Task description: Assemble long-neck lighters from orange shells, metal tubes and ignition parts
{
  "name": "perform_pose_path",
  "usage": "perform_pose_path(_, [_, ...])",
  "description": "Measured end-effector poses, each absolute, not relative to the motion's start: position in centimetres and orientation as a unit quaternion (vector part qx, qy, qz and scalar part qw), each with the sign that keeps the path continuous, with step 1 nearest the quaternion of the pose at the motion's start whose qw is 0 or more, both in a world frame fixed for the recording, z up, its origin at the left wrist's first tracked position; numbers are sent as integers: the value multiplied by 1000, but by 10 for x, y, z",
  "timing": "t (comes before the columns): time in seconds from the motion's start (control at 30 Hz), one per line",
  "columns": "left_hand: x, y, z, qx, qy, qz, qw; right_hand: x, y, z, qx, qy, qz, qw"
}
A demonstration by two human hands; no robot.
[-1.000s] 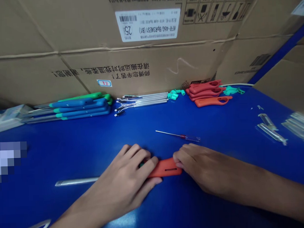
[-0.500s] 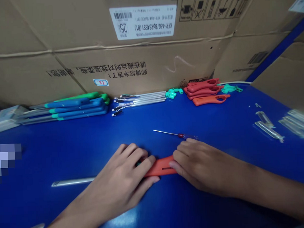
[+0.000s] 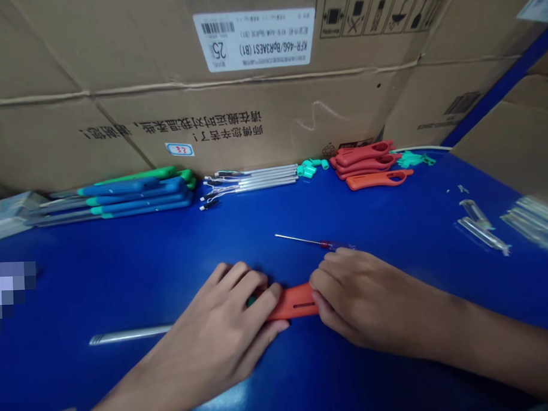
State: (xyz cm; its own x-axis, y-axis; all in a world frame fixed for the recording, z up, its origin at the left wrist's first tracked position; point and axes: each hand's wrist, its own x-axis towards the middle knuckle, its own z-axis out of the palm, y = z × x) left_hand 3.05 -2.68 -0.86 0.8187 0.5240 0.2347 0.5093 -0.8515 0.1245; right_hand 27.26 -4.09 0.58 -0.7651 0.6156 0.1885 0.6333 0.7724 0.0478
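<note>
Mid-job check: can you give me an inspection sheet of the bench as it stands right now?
surface: glossy blue bench.
job's things: orange plastic handle between both hands; metal rod runs out from under the left hand; green piece shows beside it.
hands: left hand over the handle's left end; right hand gripping its right end.
clutter: small screwdriver, blue-handled tools, wired metal rods, red handles, teal clips, bagged metal parts.
cables: white cable behind the red handles.
surroundings: cardboard cartons with printed labels.

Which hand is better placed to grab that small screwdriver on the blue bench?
Probably the right hand: it lies just below the screwdriver's handle, while the left hand sits farther off. Both grip the orange handle, though, so the right would have to let go first.
</note>
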Motion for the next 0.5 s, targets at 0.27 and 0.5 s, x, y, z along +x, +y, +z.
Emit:
perform_pose_path(0.27, [33, -30, -9, 953, 269, 133, 31, 266, -42, 4, -404, -908, -21, 112])
perform_pose_path(0.5, [33, -29, -8, 952, 272, 136, 29, 272, -41, 7, -385, -917, 9, 105])
